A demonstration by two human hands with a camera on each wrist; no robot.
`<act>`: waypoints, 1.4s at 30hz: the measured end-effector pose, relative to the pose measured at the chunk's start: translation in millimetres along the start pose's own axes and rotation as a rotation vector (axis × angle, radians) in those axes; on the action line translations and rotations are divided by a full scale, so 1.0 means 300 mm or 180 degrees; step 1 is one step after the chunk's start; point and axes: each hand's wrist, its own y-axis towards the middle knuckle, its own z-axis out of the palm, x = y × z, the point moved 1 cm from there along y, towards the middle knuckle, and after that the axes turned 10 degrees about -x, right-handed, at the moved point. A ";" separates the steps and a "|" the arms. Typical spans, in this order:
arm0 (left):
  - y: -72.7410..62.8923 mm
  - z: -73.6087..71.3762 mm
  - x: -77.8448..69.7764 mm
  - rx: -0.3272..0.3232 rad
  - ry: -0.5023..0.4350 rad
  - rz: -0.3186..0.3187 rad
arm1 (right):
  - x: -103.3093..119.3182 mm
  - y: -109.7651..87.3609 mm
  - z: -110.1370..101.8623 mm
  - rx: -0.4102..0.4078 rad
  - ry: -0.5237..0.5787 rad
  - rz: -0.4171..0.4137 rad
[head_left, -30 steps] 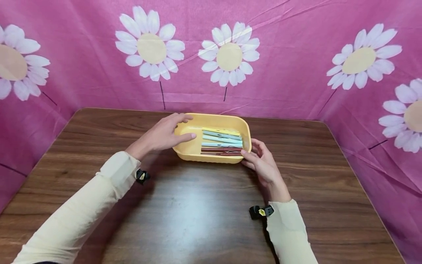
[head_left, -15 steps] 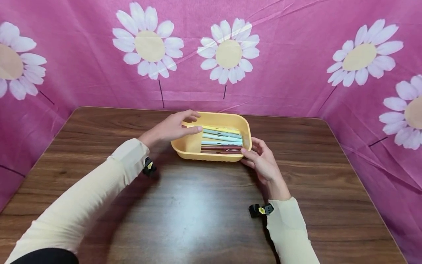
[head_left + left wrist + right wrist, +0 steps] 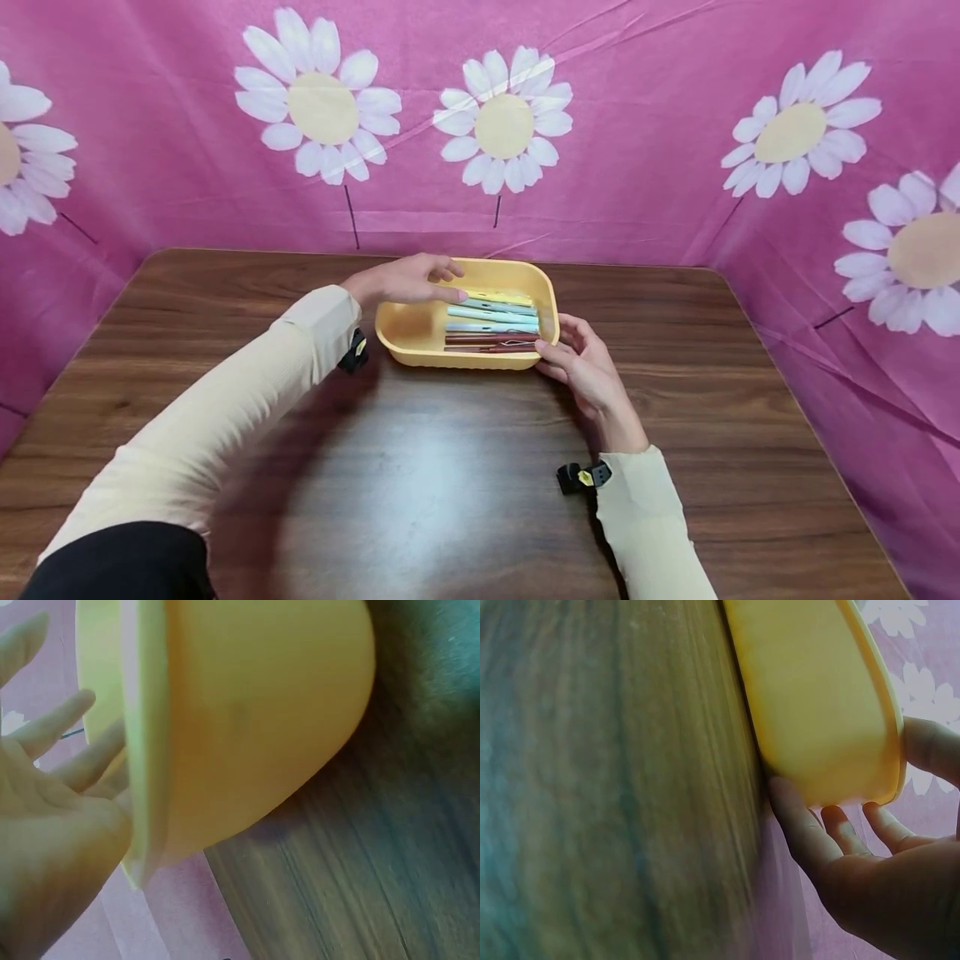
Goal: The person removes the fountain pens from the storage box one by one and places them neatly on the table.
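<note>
A shallow yellow plastic tray (image 3: 408,327) stands towards the back of the table. Slim, pen-like sticks lie side by side in its right part: yellow ones (image 3: 504,297), pale blue-green ones (image 3: 491,315) and dark red ones (image 3: 487,339). Their exact kind is too small to tell. Over the tray's left end reaches my left hand (image 3: 412,280), thumb and fingers apart, the tips by the near ends of the yellow and blue-green sticks. My right hand (image 3: 588,367) grips the tray's right end, thumb at the rim and fingers against the outer wall (image 3: 817,712).
The brown wood-grain table (image 3: 420,483) spreads in front of the tray. Behind it hangs a pink cloth (image 3: 637,167) with big white daisies, which also runs along both sides. Black wrist cameras sit at both cuffs.
My left hand has moved right and further over the tray, its fingertips now by the sticks. The right hand keeps its grip on the tray's right end.
</note>
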 end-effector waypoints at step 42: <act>0.103 0.141 0.019 -0.0982 -0.0377 -0.0037 | -0.002 -0.003 0.000 -0.0062 0.0062 0.0028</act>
